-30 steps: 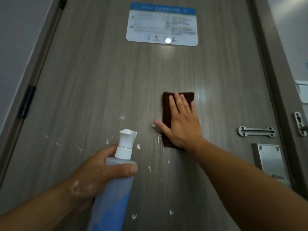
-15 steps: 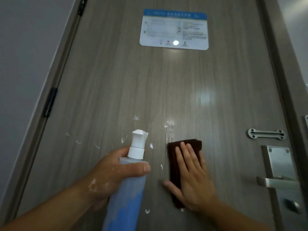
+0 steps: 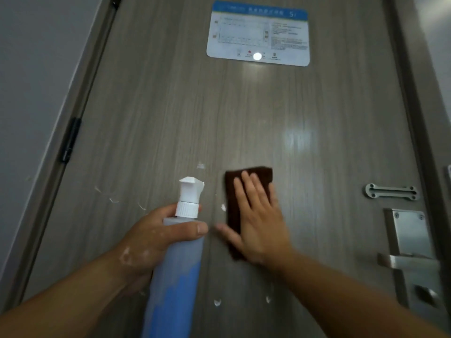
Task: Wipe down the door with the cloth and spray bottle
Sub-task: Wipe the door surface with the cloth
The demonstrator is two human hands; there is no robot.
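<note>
At the far left, two dark hinges sit on the frame edge: one at mid-height and one cut off at the top. The grey wood-grain door carries small white foam flecks, perhaps seven, though blur makes the count unsure. The left hand grips the one spray bottle just below its white nozzle, thumb across the front; the bottle stands upright before the door's lower middle, with blue liquid in its lower part. Just right of it, one dark brown cloth lies against the door under the right hand, which presses it with flat, straight fingers. Above is one blue-and-white placard. Further right are one slotted metal plate and one lock plate with a single lever handle.
</note>
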